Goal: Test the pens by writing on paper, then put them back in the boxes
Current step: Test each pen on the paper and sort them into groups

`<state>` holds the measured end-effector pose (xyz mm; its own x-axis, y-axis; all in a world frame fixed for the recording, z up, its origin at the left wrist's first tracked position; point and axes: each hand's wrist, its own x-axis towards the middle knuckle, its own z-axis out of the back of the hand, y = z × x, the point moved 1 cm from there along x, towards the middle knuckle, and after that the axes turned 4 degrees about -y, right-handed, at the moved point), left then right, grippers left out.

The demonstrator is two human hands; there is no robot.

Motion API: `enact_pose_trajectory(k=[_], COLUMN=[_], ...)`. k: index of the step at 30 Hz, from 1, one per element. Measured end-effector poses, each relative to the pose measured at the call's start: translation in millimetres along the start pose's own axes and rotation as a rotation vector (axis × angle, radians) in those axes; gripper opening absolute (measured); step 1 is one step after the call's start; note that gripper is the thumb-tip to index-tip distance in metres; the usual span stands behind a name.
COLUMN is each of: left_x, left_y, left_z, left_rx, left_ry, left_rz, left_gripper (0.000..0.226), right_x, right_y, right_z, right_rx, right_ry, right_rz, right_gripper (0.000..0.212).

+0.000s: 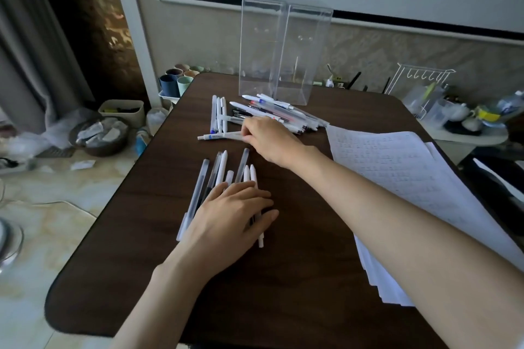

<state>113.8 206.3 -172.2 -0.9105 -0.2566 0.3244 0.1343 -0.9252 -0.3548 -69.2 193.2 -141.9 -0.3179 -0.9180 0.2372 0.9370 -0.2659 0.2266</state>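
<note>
Now the right hand (pixel 272 140) is out over the middle of the counter (pixel 297 277), its fingers (pixel 246 130) pinching the near end of a white pen with a blue label (pixel 218 136) that lies crosswise. The left hand (pixel 229 221) lies flat, fingers spread, pressing down on the near row of pens (pixel 224 170) fanned out on the dark wood.

Risk first: that pinch looks light and sits at 1 end of the barrel, so if the pen lifts it could swing and knock the 3 white pens (pixel 219 116) lined up just beyond it. Any shift of the flat left palm could roll the loose barrels under it toward the near edge; the frosted pen (pixel 195 195) at the far left of the row has its cap end already sticking out past the hand.

Around them: the far pile of pens (pixel 283 114) sprawls at the foot of the 2 clear boxes (pixel 283 48), which stand upright side by side at the far edge and look empty. Those boxes are tall and light-looking, so a careless drop could tip 1 over. The stack of paper (pixel 397 178) lies to the right, partly under the right forearm, which would have to clear off it before any writing happens. Cups (pixel 175 80) and clutter sit off the counter, out of the way.
</note>
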Motion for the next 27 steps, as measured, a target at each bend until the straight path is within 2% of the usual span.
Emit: enact_pose_trajectory(k=[7, 11, 15, 21, 27], left_x=[1.9, 6.3, 11.3, 25.7, 24.7], left_y=[3.2, -14.2, -51.9, -106.5, -137.3], left_z=[7.7, 5.0, -12.2, -47.1, -71.6], left_rx=[0.088, 0.111, 0.081, -0.02, -0.108], left_ry=[-0.033, -0.007, 0.038, 0.077, 0.137], left_rz=[0.081, 0.0, -0.129, -0.268, -0.419], left_gripper=[0.067, 0.059, 0.05, 0.043, 0.037], right_x=[-64.8, -130.5, -189.4, -243.2, -269.9], right_y=[-19.9, -43.4, -64.7, -80.5, -96.3], right_z=[45.5, 67.3, 73.6, 74.6, 84.8], right_rx=[0.079, -0.126, -0.195, -0.264, -0.195], right_ry=[-0.225, -0.261, -0.322, -0.495, -0.616], right_rz=[0.052, -0.07, -0.172, -0.088, -0.068], right_gripper=[0.014, 0.055, 0.052, 0.039, 0.057])
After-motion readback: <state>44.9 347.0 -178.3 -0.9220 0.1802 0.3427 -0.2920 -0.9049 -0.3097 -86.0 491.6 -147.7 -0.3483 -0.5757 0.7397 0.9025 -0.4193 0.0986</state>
